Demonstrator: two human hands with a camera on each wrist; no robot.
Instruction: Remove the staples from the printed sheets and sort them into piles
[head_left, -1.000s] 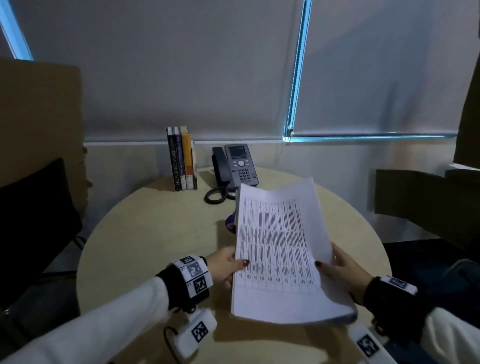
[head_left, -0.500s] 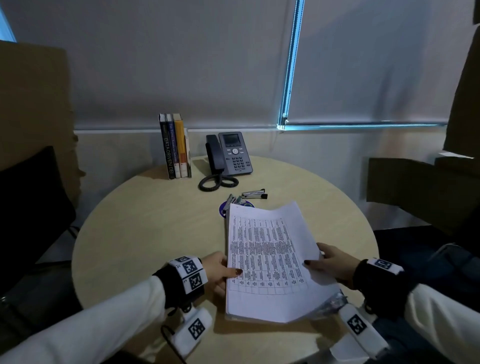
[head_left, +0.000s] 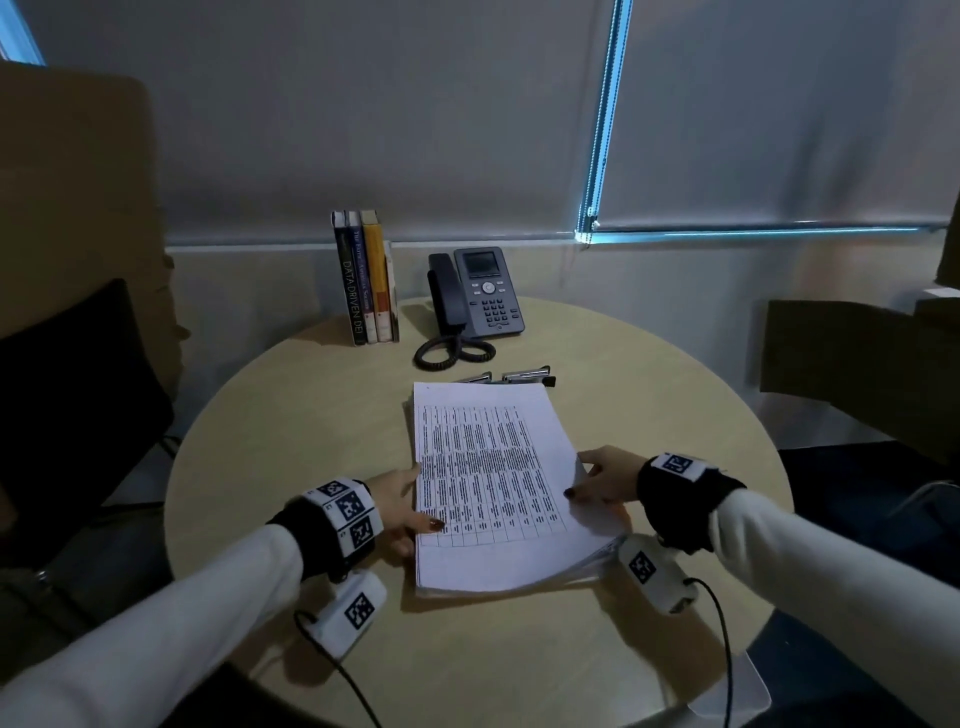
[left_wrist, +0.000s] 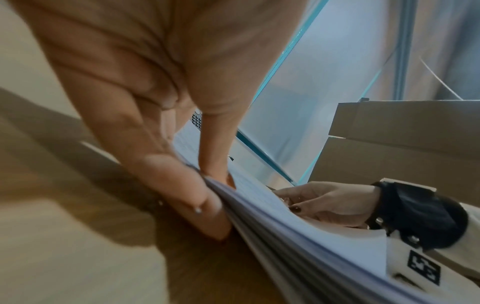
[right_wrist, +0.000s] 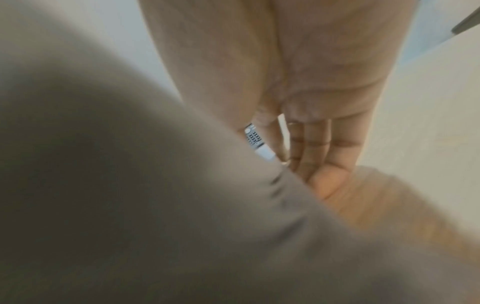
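Note:
A thick stack of printed sheets (head_left: 493, 483) with a table of text on top lies on the round table (head_left: 291, 415), its right edge still lifted a little. My left hand (head_left: 415, 512) pinches the stack's left edge, thumb on top and fingers beneath, as the left wrist view shows (left_wrist: 207, 179). My right hand (head_left: 584, 483) holds the right edge with the thumb on the top sheet; its fingers (right_wrist: 311, 148) lie straight under the paper. Two small metal staple tools (head_left: 524, 375) lie just behind the stack, partly hidden by it.
A desk phone (head_left: 480, 293) with a coiled cord and three upright books (head_left: 366, 278) stand at the table's back. A dark chair (head_left: 67, 395) is at the left, cardboard boxes (head_left: 857, 364) at the right. Bare tabletop lies left and right of the stack.
The stack was held up, tilted toward me; both hands have lowered it until it lies nearly flat on the table. The staple tools behind it came into view.

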